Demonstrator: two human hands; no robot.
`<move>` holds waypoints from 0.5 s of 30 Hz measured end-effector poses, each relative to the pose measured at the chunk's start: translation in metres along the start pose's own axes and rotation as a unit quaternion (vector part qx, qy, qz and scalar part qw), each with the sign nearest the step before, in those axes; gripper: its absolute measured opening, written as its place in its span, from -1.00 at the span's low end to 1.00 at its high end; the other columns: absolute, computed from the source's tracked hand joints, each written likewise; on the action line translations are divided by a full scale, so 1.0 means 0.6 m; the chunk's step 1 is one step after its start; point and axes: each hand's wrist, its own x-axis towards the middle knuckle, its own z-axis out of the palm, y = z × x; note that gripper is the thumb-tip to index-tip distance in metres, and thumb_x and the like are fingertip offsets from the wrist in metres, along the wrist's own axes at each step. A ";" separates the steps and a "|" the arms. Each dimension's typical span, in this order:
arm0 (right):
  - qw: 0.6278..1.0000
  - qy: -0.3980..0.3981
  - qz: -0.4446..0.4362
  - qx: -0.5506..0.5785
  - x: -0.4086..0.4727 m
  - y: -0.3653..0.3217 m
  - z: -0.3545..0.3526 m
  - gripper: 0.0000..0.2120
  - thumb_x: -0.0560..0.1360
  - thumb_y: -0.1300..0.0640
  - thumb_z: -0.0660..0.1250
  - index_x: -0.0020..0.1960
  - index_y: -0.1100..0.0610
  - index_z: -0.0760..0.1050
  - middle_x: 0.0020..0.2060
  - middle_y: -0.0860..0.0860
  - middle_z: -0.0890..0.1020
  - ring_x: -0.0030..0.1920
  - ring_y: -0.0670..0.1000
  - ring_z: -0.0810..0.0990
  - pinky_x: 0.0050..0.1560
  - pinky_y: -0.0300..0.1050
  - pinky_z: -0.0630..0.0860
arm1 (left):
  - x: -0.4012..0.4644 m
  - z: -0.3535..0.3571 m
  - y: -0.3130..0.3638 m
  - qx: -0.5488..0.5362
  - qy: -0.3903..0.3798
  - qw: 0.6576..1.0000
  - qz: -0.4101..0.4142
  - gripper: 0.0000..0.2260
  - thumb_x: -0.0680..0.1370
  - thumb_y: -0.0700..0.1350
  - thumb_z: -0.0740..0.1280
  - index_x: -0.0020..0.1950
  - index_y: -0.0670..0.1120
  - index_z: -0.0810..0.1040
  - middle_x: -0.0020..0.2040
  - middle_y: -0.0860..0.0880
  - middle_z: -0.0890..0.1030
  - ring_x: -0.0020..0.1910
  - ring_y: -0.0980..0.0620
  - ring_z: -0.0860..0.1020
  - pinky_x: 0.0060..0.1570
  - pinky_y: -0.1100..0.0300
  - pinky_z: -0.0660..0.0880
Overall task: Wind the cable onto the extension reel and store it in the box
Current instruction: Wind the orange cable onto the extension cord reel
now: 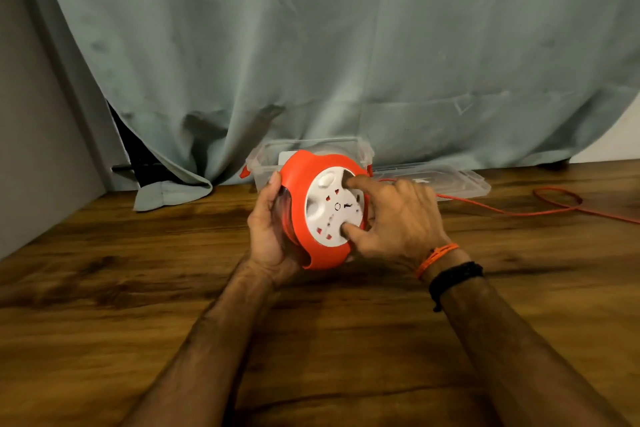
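Above grained wood (346,340), left hand (270,236) cups round reel (301,180).

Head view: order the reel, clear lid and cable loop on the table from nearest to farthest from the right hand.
1. reel: to the left of the right hand, whose fingertips touch its white face.
2. clear lid: flat on the table, just behind the hand.
3. cable loop: on the table, far off to the right.

Creased grey-green curtain (311,45) across 12 o'clock, hem resting on bench at 10. Grey wall (34,114) at 9, dark gap (138,152) beside it. Dark wood-grain bench (346,340) from 3 round to 9.
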 end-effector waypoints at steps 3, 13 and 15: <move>0.994 0.005 0.104 0.031 -0.001 -0.024 0.012 -0.37 0.13 -0.52 0.23 -0.17 -0.01 0.61 -0.22 -0.04 0.68 -0.12 0.08 0.62 -0.13 -0.11 0.43 | 0.002 0.010 -0.001 0.021 0.055 0.997 0.056 -0.47 0.43 0.26 0.32 0.21 -0.08 0.66 0.21 -0.24 0.64 0.21 -0.24 0.60 0.09 -0.13 0.58; 0.986 -0.018 0.143 0.089 0.005 -0.036 0.013 -0.32 0.16 -0.59 0.15 -0.41 0.03 0.56 -0.44 -0.14 0.57 -0.29 -0.07 0.56 -0.29 -0.17 0.43 | -0.004 0.017 0.005 0.041 0.072 0.995 0.050 -0.45 0.45 0.28 0.23 0.19 -0.09 0.67 0.14 -0.24 0.67 0.12 -0.23 0.64 0.00 -0.10 0.62; 0.988 -0.004 0.117 0.105 0.008 -0.021 0.003 -0.44 0.21 -0.53 0.25 -0.42 -0.02 0.54 -0.54 -0.19 0.48 -0.39 -0.17 0.49 -0.31 -0.20 0.42 | -0.007 0.015 0.007 0.025 0.061 0.997 0.038 -0.42 0.44 0.30 0.25 0.23 -0.09 0.65 0.19 -0.25 0.65 0.15 -0.25 0.63 -0.02 -0.13 0.61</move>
